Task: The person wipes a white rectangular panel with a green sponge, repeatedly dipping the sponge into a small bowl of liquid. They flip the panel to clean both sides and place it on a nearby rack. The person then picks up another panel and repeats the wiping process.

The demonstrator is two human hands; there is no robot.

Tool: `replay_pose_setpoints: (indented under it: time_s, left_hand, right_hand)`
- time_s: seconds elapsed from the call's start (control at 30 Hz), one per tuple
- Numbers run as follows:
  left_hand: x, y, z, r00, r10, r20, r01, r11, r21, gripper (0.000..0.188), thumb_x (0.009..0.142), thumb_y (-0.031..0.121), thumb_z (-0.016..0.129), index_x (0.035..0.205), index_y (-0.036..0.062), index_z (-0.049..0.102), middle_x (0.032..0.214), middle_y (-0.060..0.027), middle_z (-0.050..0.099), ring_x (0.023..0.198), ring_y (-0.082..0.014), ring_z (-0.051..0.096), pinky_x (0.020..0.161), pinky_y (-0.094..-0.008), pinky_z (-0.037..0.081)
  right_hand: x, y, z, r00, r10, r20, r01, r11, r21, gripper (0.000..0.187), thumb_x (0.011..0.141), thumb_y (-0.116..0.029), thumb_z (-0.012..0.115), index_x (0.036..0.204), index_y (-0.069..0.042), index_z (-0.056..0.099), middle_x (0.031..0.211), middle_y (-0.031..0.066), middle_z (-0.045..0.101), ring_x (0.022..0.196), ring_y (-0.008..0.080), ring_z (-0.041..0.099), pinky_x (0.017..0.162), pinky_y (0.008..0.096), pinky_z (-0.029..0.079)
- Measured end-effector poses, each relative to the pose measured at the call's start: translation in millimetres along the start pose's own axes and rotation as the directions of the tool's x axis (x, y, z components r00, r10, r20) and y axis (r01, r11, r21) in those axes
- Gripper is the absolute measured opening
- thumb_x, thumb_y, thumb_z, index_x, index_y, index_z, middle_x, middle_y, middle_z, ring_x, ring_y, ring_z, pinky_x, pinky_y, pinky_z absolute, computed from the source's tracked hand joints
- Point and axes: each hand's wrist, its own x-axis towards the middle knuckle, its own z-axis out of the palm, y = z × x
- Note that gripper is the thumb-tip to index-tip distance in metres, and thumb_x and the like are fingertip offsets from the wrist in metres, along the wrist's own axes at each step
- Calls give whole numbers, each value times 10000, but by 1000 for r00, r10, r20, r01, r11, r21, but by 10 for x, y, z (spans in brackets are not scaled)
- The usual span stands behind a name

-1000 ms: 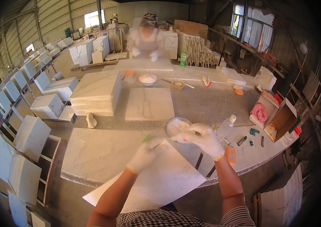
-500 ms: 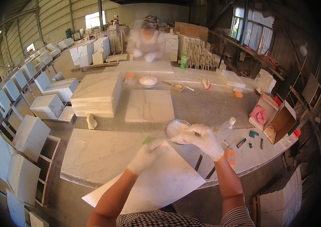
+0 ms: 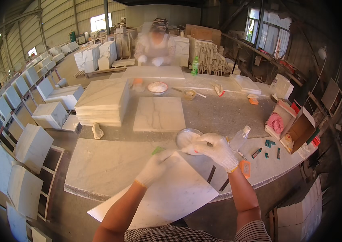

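Observation:
Both my hands wear white knit gloves. My left hand [image 3: 153, 167] lies closed at the far corner of a white marble slab [image 3: 171, 193]. A small green flat piece [image 3: 157, 150] sticks out beyond its fingers, partly hidden. My right hand [image 3: 218, 151] is closed in a pinch just right of that corner. What it pinches is mostly hidden; a whitish end and a small red spot show at the fingertips. Behind the fingers stands a round bowl [image 3: 184, 135] of white material, partly covered. The slab overhangs the table's near edge, towards my body.
Right of my hand are a clear bottle [image 3: 239, 139], an orange box [image 3: 245, 168], dark strips [image 3: 211, 174] and several small green items [image 3: 257, 152]. An open carton [image 3: 303, 127] stands farther right. Stacked slabs [image 3: 101, 101] sit far left. A co-worker [image 3: 157, 44] stands across the table.
My hands and the slab have hardly moved. Across the table, the co-worker's gloved hands have shifted slightly to the left.

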Motion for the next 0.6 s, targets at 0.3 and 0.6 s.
replay_pose_setpoints:
  time_s: [0.3,0.6]
  left_hand:
    - [1,9,8,1000,0,-4,0,1000,-13,276,989,230,650,1158,14,678,958,-81,647,910,-172,623,833,-320,507]
    - [-14,62,-4,1000,12,0,-12,1000,2,293,1001,231,628,1196,19,679,991,-88,675,930,-170,635,841,-317,510]
  right_hand:
    - [16,76,22,999,-16,-51,16,1000,2,335,790,-433,801,901,-119,771,887,111,707,817,268,657,754,378,500]
    - [17,0,21,999,4,-48,-3,1000,18,366,774,-459,802,860,-106,762,868,104,693,810,261,645,752,368,493]
